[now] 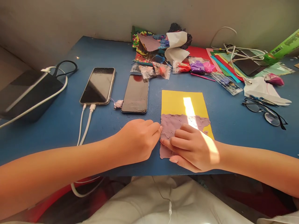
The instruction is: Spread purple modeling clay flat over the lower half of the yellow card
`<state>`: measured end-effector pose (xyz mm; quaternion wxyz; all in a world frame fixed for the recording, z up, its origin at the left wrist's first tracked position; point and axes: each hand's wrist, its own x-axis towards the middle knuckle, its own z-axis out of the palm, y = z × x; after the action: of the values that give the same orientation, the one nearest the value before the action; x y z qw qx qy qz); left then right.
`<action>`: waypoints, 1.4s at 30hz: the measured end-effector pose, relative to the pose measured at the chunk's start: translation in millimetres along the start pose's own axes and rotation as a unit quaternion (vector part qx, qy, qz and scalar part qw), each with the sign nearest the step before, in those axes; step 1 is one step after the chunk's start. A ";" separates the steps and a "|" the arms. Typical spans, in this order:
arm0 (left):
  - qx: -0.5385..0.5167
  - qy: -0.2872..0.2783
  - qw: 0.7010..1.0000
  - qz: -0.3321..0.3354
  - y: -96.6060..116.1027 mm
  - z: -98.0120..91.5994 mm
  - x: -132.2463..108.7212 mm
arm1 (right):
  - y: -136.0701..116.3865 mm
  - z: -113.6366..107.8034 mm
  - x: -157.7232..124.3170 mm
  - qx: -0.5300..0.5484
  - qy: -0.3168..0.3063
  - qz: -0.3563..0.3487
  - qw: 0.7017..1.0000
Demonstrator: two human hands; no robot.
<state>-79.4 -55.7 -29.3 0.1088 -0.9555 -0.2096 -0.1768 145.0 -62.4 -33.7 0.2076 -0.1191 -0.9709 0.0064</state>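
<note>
A yellow card (173, 102) lies flat on the blue table in front of me. Uneven mauve modelling clay (170, 124) covers its nearer part, with yellow showing at the right side. My left hand (142, 138) is closed at the card's left edge, fingertips pressed together against the clay's border; anything between them is hidden. Over the lower clay rests my right hand (191, 147), its index finger stretched out and touching the clay near the left edge. That hand's thumb stands apart, the other fingers are partly curled, and it holds nothing visible.
Two phones (98, 85) (135, 96) lie left of the card, one with white cables plugged in. Behind are small clay packets (198, 65) and a pile of crafts (154, 43). Glasses (263, 112) and coloured papers (226, 63) lie right; a black box (30, 93) stands left.
</note>
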 end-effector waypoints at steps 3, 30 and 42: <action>0.006 0.001 1.000 -0.001 1.7 4.6 -1.0 | 0.1 -0.1 0.2 -0.013 -0.005 0.005 1.000; -0.020 -0.021 0.999 -0.041 22.7 5.1 8.5 | -0.8 -63.5 -56.7 -0.138 -0.045 0.134 0.980; -0.028 -0.062 0.995 -0.073 24.9 16.8 52.1 | 36.4 -59.7 -52.4 0.025 0.009 0.032 0.999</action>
<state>-19.3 -54.2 -28.0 0.0553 -0.9496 -0.2799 -0.1300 223.9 -41.5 -2.5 0.2191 -0.1451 -0.9642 0.0362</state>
